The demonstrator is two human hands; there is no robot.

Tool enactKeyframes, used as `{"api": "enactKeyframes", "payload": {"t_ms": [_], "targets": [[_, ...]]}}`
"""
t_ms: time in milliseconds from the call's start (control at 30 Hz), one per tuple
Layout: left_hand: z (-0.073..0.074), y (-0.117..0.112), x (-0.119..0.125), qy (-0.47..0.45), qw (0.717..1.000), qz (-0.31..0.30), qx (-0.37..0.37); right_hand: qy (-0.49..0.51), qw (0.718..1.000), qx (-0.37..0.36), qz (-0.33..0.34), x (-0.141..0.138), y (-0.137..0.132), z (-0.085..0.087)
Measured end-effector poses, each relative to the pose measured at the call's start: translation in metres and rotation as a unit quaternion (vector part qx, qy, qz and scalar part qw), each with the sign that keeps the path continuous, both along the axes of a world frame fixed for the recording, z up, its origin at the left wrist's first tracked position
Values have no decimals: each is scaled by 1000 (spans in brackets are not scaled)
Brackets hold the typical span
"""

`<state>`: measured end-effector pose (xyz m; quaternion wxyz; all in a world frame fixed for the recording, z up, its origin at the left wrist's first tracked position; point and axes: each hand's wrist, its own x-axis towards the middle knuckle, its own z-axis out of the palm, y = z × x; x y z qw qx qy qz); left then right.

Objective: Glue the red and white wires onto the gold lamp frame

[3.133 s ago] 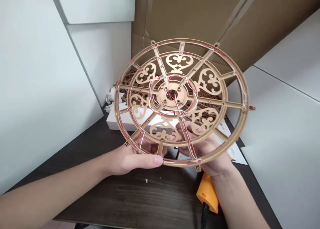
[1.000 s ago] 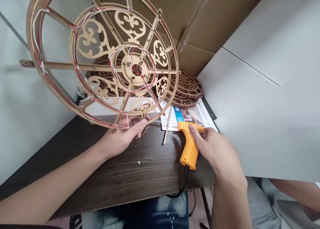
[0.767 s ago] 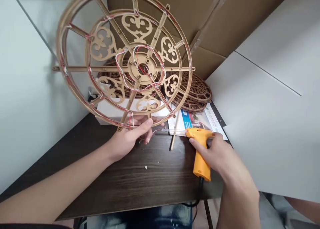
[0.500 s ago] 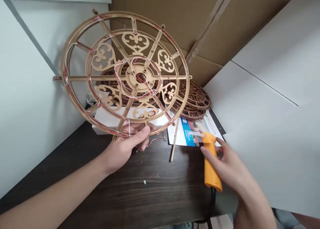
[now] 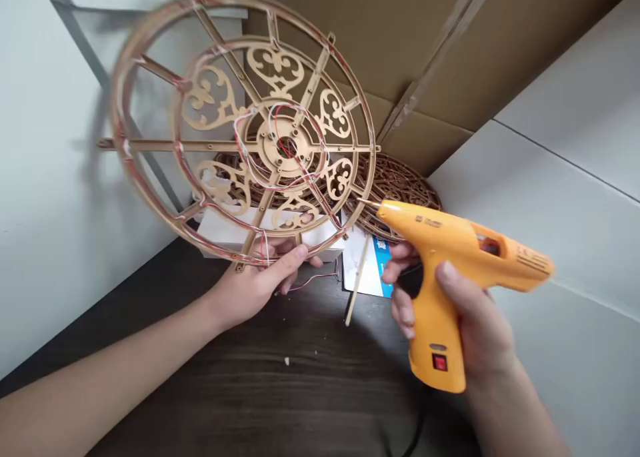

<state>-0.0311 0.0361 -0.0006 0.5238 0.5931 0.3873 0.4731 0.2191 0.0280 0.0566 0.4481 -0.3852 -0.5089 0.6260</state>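
Observation:
My left hand (image 5: 255, 280) grips the lower rim of a large round gold-coloured openwork frame (image 5: 270, 140), thumb in front and fingers partly behind it. The frame stands tilted above the table, with red and white wires (image 5: 240, 157) along its rings and looped around its hub. A loose wire end (image 5: 320, 277) hangs beside my left fingers. My right hand (image 5: 480, 310) is wrapped around the handle of a yellow hot glue gun (image 5: 445, 244) with a red switch. Its thin metal nozzle points left, in front of the frame's right rim; I cannot tell whether they touch.
Behind lie similar round frames (image 5: 400, 184), a white box (image 5: 215, 234) and a printed sheet (image 5: 367, 277). A thin stick (image 5: 357, 284) rests on the dark table (image 5: 240, 384). Cardboard (image 5: 350, 17) and white panels (image 5: 560, 124) enclose the space. A black cord (image 5: 417, 434) runs below the glue gun.
My right hand has lifted the glue gun and turned it sideways, nozzle now at the frame's right rim. The frame has risen slightly and tilted in my left hand.

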Motion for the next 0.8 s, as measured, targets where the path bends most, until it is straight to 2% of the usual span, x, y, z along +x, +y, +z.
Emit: {"api": "enactKeyframes", "payload": {"t_ms": [133, 267, 467, 700, 800], "targets": [[-4, 2, 2, 81, 995, 46, 29, 4, 998, -26, 62, 14, 5, -26], [-4, 4, 5, 90, 993, 65, 34, -14, 991, -36, 130, 22, -1, -41], [-6, 4, 3, 85, 994, 58, 43, -156, 974, -17, 164, 20, -8, -38], [-5, 3, 3, 31, 999, 41, 18, -178, 970, -41, 159, 19, -8, -30], [-5, 2, 3, 21, 999, 41, 15, -195, 970, -61, 134, 17, -10, -28]]}}
